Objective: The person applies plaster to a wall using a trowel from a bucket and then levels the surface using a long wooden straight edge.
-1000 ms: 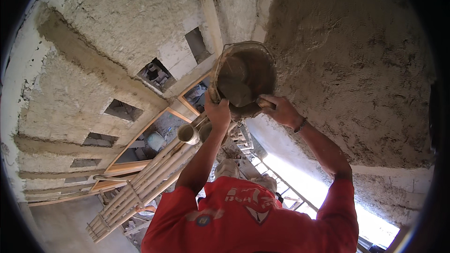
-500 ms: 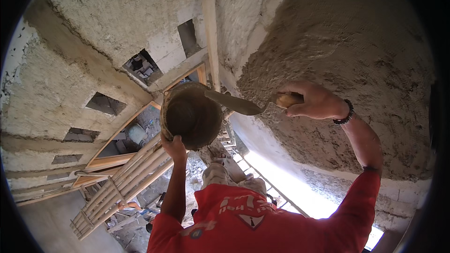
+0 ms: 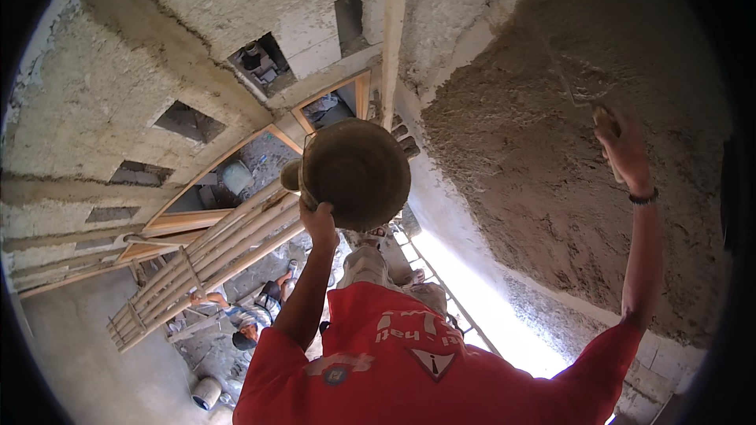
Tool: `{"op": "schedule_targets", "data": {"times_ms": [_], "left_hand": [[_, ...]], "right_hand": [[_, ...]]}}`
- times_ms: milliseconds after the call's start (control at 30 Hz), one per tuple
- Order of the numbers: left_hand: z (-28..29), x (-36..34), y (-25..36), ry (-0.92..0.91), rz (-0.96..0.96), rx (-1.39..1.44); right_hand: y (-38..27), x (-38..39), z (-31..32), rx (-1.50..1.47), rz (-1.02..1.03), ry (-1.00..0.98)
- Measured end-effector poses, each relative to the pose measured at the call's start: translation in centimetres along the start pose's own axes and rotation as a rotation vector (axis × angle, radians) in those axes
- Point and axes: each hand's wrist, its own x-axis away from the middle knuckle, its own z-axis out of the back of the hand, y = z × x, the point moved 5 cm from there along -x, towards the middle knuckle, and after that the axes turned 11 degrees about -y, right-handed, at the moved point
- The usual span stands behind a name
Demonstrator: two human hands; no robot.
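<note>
Two bare hands are at work, well apart from each other. On the left, the left hand [image 3: 319, 227] grasps a round, mud-coloured bucket [image 3: 386, 185] at the near left part of its rim, with the thumb over the edge. The bucket sits just beyond that hand and a little to its right, so it lies between the two hands but is well clear of the right one. Its mouth is turned toward the viewer; the inside is dark, and how much it contains cannot be told.

On the right, the right hand [image 3: 628, 153] is closed around the handle of a trowel [image 3: 603, 124], held in front of a wall coated with wet brown plaster [image 3: 535, 157]. The trowel's blade points far and to the left; it blends with the plaster, so whether it touches cannot be told. A dark bracelet [image 3: 643, 198] circles the right wrist.

A smaller pale container [image 3: 291, 176] shows just left of the bucket, partly covered by it. Left of the left forearm runs a bundle of long poles [image 3: 213, 267]; beyond it stands a wall with square openings [image 3: 63, 122]. Below the poles, another person [image 3: 256, 315] is visible, with a barrel [image 3: 206, 393] nearer.
</note>
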Motion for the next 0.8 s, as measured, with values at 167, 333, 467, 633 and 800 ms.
{"op": "schedule_targets", "data": {"times_ms": [167,333,467,633,800], "left_hand": [[-3.3,0.6,-1.0,-0.060,0.005,0.132],[-7.6,2.3,1.3,-0.197,-0.141,0.008],[-11.6,3.7,4.6,-0.293,-0.231,-0.068],[-17.1,5.8,7.3,-0.488,-0.184,-0.041],[-18.6,4.9,9.5,-0.592,-0.311,-0.116]], "right_hand": [[3.1,7.1,-11.7,-0.407,-0.099,-0.326],[-1.6,10.7,-17.5,-0.697,-0.142,-0.706],[-4.2,10.3,-19.5,-0.843,-0.049,-0.756],[-5.4,5.2,-19.1,-0.192,0.430,-0.223],[-7.2,5.8,-19.1,0.584,0.609,-0.051]]}}
